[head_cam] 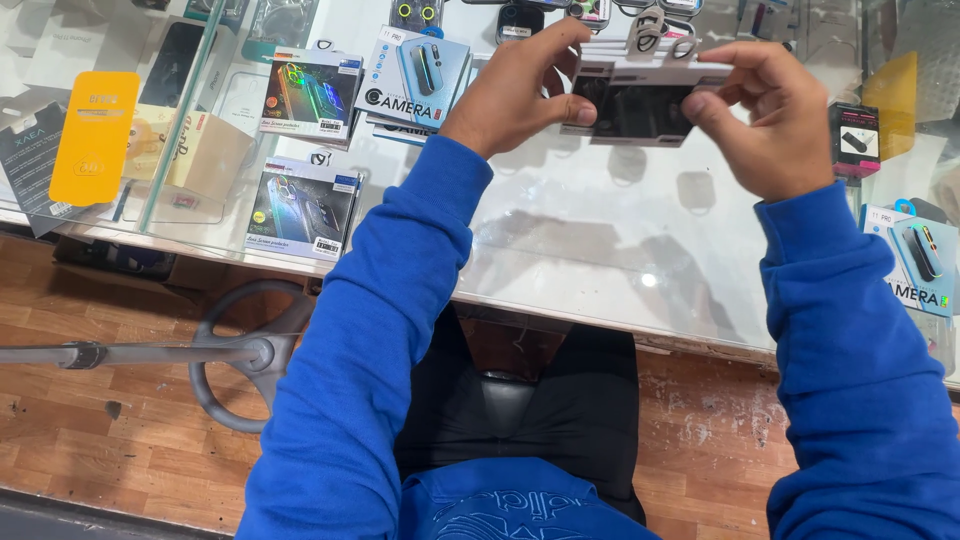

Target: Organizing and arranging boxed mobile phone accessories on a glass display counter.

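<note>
Both my hands hold up a stack of small flat white packages (640, 105) with dark fronts, just above a glass counter (600, 240). My left hand (515, 90) grips the stack's left end with thumb underneath and fingers over the top edge. My right hand (775, 120) pinches the right end between thumb and fingers. Both arms wear blue sleeves. Hanger tabs stick up behind the stack.
Boxed phone accessories lie on and under the glass: two dark colourful boxes (310, 95) (300, 205) at left, a light blue box (415, 80), another blue box (920, 265) at right, a yellow package (95, 135). A grey stool base (250, 355) stands on the wooden floor.
</note>
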